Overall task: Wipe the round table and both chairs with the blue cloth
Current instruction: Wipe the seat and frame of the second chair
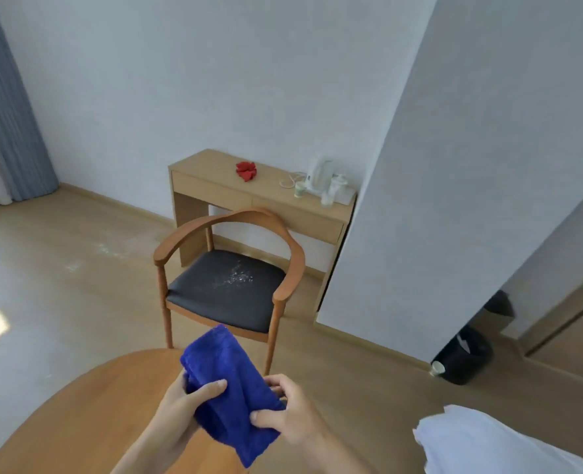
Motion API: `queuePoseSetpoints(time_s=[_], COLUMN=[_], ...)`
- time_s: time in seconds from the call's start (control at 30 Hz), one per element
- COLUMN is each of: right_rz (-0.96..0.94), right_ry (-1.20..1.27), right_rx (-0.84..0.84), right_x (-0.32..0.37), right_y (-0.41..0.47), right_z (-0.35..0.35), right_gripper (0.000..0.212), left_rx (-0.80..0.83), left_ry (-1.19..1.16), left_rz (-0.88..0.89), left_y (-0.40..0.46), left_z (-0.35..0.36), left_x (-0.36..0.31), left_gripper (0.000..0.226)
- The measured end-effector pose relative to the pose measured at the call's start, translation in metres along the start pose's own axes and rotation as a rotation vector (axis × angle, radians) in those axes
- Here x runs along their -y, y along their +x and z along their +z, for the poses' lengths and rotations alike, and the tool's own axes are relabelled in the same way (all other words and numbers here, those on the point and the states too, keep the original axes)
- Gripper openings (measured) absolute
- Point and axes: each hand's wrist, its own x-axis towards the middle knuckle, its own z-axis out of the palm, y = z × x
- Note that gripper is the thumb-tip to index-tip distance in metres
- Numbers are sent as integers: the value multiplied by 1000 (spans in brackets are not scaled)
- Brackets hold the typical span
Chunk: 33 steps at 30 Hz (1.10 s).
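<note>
Blue cloth (230,391) sits bottom centre, pinched btwn your left hand (180,405) & right hand (291,410), above round table (88,412); chair (226,285) mid-frame, seat speckled white.

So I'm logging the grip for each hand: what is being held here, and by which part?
Both hold the folded blue cloth: the left hand pinches its left edge, the right hand its right edge, above the round table.
</note>
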Motion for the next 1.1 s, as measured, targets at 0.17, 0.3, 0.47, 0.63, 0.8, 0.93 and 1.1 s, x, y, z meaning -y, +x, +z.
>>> queuePoseSetpoints(time_s=[0.17, 0.3, 0.47, 0.63, 0.8, 0.93, 1.1], right_rz=[-9, -64, -152, -191, -238, -250, -277], right_ry=[-6, -29, -69, -132, -150, -178, -244], right_rx=[-97, -113, -62, -13, 78, 140, 159], right_x=[-21, -26, -20, 0, 25, 44, 73], right_y=[35, 89, 171, 239, 309, 373, 459], right_z=[-68, -126, -199, -252, -278, -289, -304], right_gripper=[53, 67, 75, 78, 77, 78, 78], left_rx=[-24, -65, -152, -237, -332, -406, -431], left_ry=[46, 101, 71, -32, -76, -109, -189], left_rz=[-70, -95, -56, -50, -9, 5, 33], left_y=[76, 147, 227, 290, 346, 399, 477], left_z=[69, 114, 167, 195, 197, 185, 167], left_x=[-5, -15, -30, -58, -90, -111, -141], left_gripper=[54, 46, 35, 36, 35, 35, 32])
